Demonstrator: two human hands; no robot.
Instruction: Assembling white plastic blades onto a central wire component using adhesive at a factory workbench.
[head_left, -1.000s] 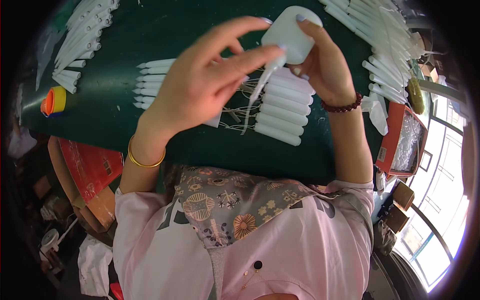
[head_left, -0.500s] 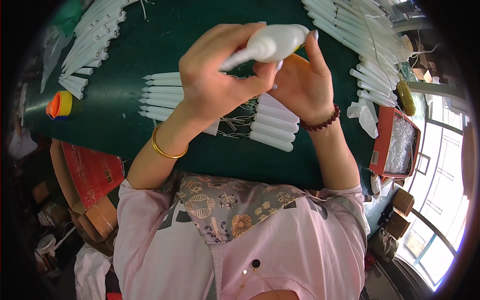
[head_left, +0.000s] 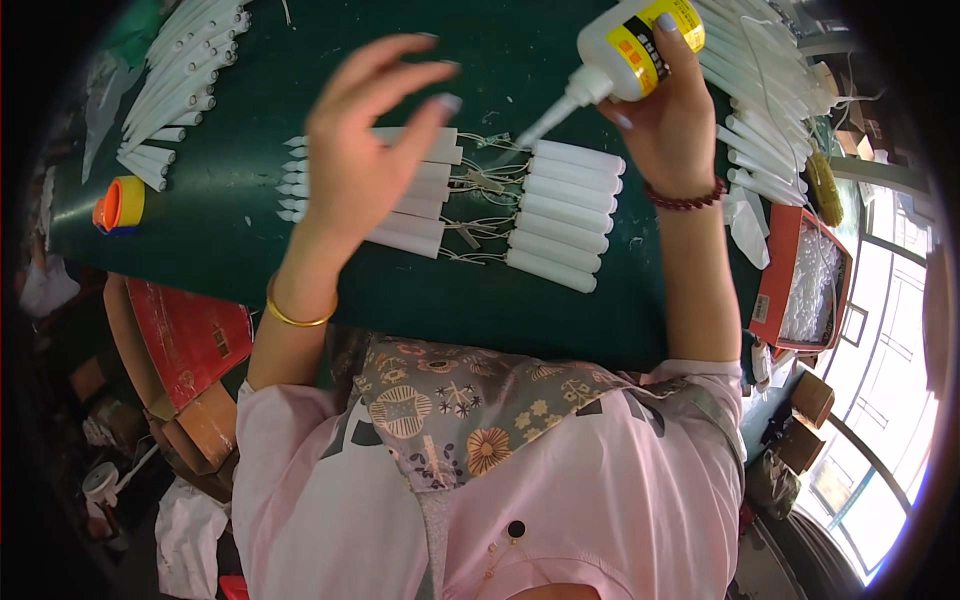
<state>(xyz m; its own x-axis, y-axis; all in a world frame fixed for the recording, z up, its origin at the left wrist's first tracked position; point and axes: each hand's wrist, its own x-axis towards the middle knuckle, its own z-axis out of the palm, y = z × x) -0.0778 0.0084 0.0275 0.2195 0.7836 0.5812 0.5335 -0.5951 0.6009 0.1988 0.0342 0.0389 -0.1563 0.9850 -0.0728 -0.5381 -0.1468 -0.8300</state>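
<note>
Green worktop (head_left: 480, 312): half-spread, empty left hand (head_left: 362, 150) partly hides pointed white sticks (head_left: 425, 188); right hand (head_left: 675, 130) grips white-yellow plastic bottle (head_left: 628, 52), one o'clock.

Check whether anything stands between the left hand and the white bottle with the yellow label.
Nothing visible does: dark green tabletop shows in the gap between the left hand and the yellow-labelled white plastic bottle, held in the right hand.

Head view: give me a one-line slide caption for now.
Right hand holds a white bottle, nozzle slanting down toward wired white tubes on a green table; the open left hand hovers nearby.
</note>
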